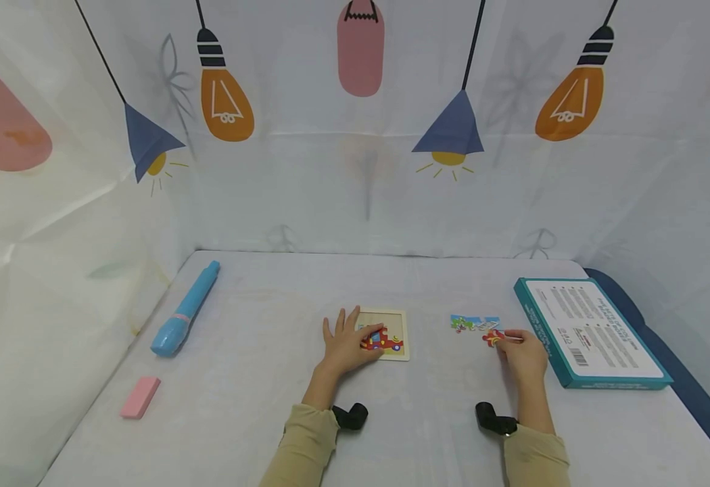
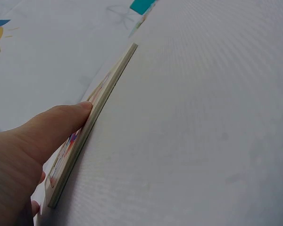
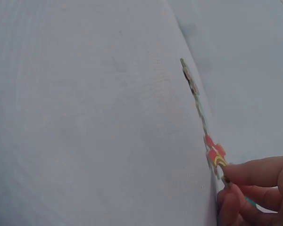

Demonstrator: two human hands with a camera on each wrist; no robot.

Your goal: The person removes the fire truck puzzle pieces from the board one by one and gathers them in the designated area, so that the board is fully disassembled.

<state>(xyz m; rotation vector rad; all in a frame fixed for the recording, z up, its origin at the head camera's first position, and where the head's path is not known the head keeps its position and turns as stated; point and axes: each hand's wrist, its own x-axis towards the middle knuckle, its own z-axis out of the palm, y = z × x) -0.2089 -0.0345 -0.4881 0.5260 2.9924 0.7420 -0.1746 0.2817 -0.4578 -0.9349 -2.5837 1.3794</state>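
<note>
A small wooden puzzle board [image 1: 395,356] with a pale frame and a red vehicle picture [image 1: 385,341] lies on the white table. My left hand [image 1: 344,348] rests over its left side, fingers spread, the thumb [image 2: 68,117] pressing on the near edge of the frame. To the right, my right hand [image 1: 525,355] pinches a red and yellow puzzle piece [image 3: 217,153] between thumb and fingers. Just beyond it lie several colourful puzzle pieces [image 1: 473,323] in a row, with blue and green print. Fingertips hide part of the pinched piece.
A teal-edged box [image 1: 595,331] with a white printed face lies at the right. At the left are a blue wand-like object [image 1: 186,311] and a pink block [image 1: 140,397]. White printed cloth [image 1: 306,189] stands behind the table.
</note>
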